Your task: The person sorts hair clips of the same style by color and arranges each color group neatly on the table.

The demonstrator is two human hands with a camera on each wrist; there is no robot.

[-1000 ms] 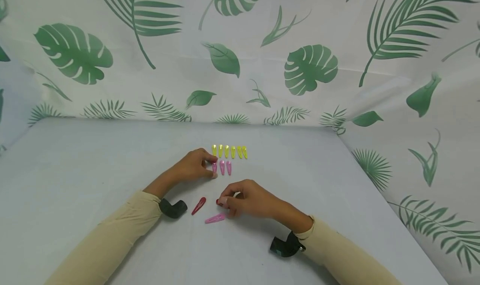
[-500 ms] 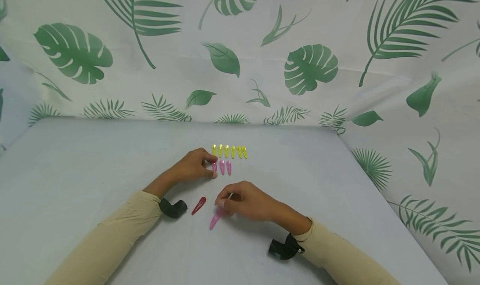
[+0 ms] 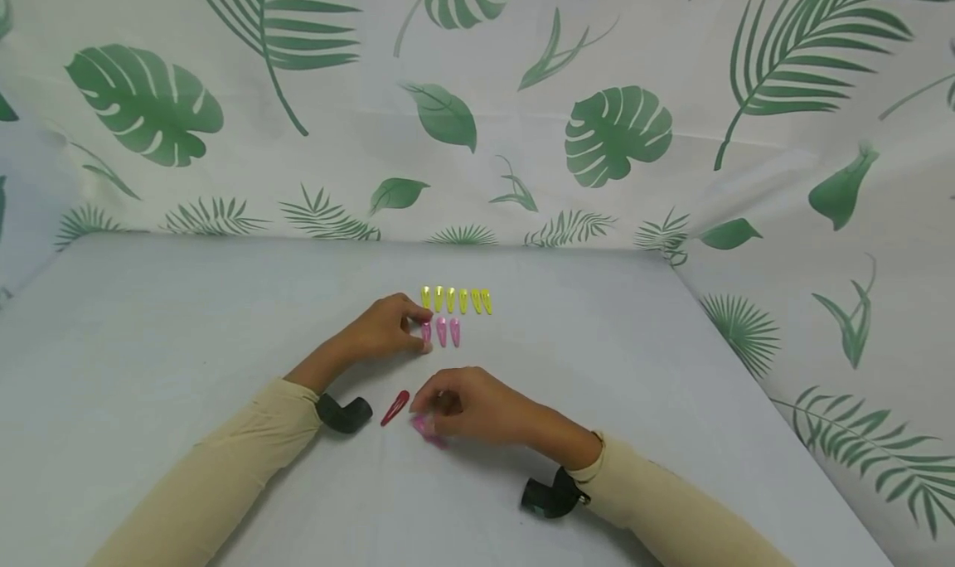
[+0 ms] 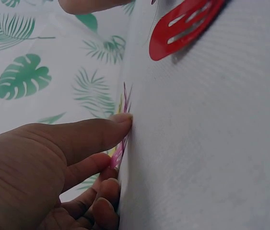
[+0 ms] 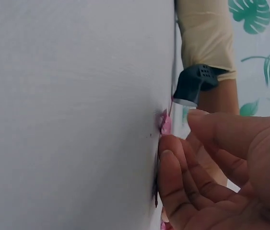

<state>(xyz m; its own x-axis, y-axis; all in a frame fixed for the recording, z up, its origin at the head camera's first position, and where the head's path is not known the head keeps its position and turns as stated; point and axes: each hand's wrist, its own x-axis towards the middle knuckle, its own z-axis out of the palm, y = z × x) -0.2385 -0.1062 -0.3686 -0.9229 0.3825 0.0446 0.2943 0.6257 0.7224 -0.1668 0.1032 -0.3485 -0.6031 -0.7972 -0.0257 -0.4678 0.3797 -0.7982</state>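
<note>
My left hand (image 3: pixel 384 328) pinches the leftmost pink snap hair clip (image 3: pixel 427 333) of a short row, its thumb and forefinger at the clip's two ends. The clip lies on the white table. Nearer the body, my right hand (image 3: pixel 481 405) is over another pink hair clip (image 3: pixel 420 424) and partly covers it. In the right wrist view, thumb and forefinger stand apart, with that pink clip (image 5: pixel 165 123) beside their tips. A red hair clip (image 3: pixel 395 408) lies slanted between the hands; the left wrist view shows this red clip (image 4: pixel 187 28) close up.
Two more pink clips (image 3: pixel 448 332) continue the row to the right of the left hand. Behind them stands a row of several yellow hair clips (image 3: pixel 451 299). Leaf-printed cloth (image 3: pixel 515 119) hangs behind the white table (image 3: pixel 224 302).
My right hand has shifted left and slightly nearer the body. The pink clip under it has turned. A red bit seen at its fingertips earlier is out of sight. The left hand holds still.
</note>
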